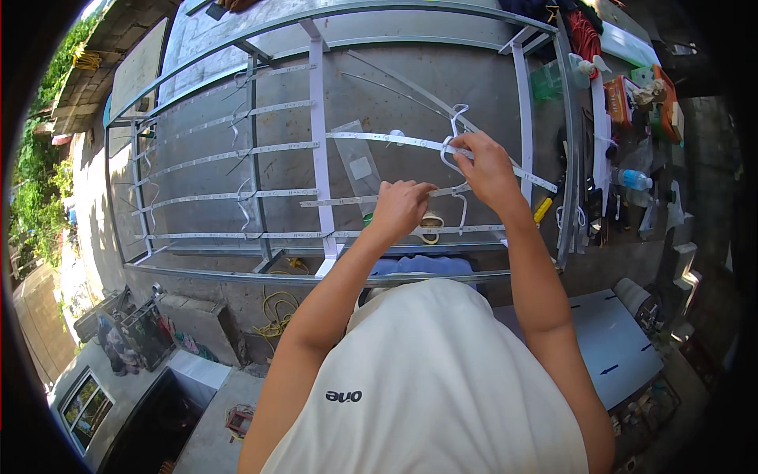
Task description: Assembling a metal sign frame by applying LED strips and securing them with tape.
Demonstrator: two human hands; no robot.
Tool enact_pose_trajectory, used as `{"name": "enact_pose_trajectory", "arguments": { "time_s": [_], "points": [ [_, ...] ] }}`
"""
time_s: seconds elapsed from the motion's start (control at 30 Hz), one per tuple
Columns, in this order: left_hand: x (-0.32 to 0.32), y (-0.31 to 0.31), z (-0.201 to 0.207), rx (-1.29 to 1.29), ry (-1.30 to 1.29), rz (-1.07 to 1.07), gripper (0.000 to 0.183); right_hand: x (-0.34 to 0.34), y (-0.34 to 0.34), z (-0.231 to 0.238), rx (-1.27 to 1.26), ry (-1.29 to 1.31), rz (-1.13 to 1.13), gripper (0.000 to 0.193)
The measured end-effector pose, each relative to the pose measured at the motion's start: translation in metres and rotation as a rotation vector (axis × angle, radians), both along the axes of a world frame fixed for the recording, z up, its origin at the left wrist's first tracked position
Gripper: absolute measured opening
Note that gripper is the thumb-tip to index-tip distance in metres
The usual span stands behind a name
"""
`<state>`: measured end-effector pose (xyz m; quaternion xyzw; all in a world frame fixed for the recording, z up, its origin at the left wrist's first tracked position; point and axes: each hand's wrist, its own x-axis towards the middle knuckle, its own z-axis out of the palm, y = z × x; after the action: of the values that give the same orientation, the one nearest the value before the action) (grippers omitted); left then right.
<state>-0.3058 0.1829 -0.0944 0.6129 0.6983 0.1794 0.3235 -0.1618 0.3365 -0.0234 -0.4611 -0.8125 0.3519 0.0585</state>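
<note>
Several white LED strips run left to right across a metal frame, joined by thin white wires. My right hand (483, 167) pinches the upper LED strip (371, 139) on the frame's right half, where a looped white wire (458, 118) crosses it. Lower and to the left, my left hand (401, 208) is closed, its fingertips at the second LED strip (339, 201), which passes behind the hand. The exact grip of the left fingers is partly hidden. Below it, another LED strip (474, 230) lies along the near side, with a roll of tape (431, 227) beside it.
The metal frame (317, 95) rests over a grey table surface. A clear plastic piece (357, 162) and thin rods (399, 88) lie inside it. To the right are a water bottle (634, 179), an orange box (619, 101), red cable (583, 38) and a yellow-handled tool (542, 209). Yellow cord (276, 314) lies below.
</note>
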Motion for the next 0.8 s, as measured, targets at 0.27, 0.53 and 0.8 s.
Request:
{"name": "enact_pose_trajectory", "arguments": {
  "time_s": [0.27,0.53,0.8],
  "points": [
    [-0.029,-0.015,-0.027,-0.081,-0.155,-0.066,0.026,-0.013,-0.024,-0.022,0.043,-0.009,0.032,0.018],
    [-0.045,-0.017,-0.027,-0.109,-0.235,-0.072,0.024,-0.025,-0.033,-0.032,0.144,-0.015,0.098,0.019],
    [-0.049,-0.023,-0.022,-0.131,-0.28,-0.073,0.025,-0.034,-0.046,-0.03,0.232,-0.022,0.118,0.016]
  ]
}}
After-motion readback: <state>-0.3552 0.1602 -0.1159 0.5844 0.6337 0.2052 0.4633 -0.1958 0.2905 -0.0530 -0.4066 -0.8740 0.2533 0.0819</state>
